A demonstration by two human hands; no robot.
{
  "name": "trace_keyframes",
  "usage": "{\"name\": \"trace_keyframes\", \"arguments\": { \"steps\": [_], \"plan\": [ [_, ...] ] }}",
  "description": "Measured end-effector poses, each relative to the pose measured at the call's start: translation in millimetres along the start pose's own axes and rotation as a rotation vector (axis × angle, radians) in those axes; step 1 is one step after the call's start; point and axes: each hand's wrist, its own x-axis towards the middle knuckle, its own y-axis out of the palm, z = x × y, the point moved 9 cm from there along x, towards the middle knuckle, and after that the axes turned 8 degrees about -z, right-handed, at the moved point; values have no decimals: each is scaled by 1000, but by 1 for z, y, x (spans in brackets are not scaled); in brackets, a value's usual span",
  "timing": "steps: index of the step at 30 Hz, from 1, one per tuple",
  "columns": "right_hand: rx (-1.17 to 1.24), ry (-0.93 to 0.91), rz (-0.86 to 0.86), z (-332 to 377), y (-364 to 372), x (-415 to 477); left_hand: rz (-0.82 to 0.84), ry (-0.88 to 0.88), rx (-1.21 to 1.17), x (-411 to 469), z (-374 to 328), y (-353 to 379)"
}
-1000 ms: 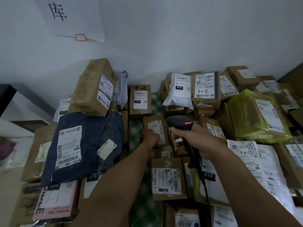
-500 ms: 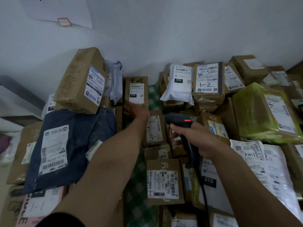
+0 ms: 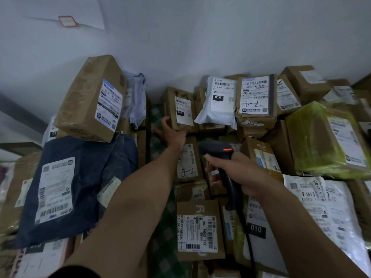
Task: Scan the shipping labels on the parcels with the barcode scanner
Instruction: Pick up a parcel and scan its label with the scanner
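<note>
Head view, parcels packed edge to edge against a pale wall (image 3: 220,37).

- Your left hand (image 3: 170,134) reaches to the far middle of the pile. Its fingers curve round the lower left corner of a small brown box (image 3: 170,101), with the thumb along the box's near edge. How firm the hold is cannot be told.
- The shipping label (image 3: 183,111) on that box faces you and is marked 010. It sits just beyond your left hand's knuckles.
- Your right hand (image 3: 239,173) is wrapped tight round the grip of the barcode scanner (image 3: 216,150), forefinger forward at the trigger side. A red light shows on top of the scanner's head.
- The scanner's head hangs just to the right of your left wrist and nearer you than the held box, nose turned toward it. It is not touching the box.
- Beneath the scanner lies the parcel marked 5-2 (image 3: 187,163).
- The scanner's cable (image 3: 249,247) drops toward you over the near parcels.
- Right of the held box lie a white poly bag (image 3: 216,115) and the box marked 1-2 (image 3: 256,99).
- Far right is a yellow-green wrapped parcel (image 3: 313,137). On the left is a navy bag (image 3: 90,173) with a tilted brown carton (image 3: 86,101) on it.
- A green checked cloth (image 3: 162,243) shows between the parcels.
</note>
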Motion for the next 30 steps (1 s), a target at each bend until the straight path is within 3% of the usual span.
{"name": "trace_keyframes", "arguments": {
  "steps": [5, 10, 14, 20, 30],
  "plan": [
    [1, 1, -1, 0, 0, 2, 117, -95, -168, -4, 1, 5],
    [-14, -8, -4, 2, 1, 1, 87, -185, -159, -7, -8, -2],
    [-22, -50, -22, 9, -1, -8, 61, -82, -140, -17, -30, -24],
    [5, -133, -74, 24, -8, -41, 70, 68, -349, -62, -65, -68],
    [68, -286, -128, 43, -11, -122, 346, 267, -392, -133, -64, -108]
  ]
}}
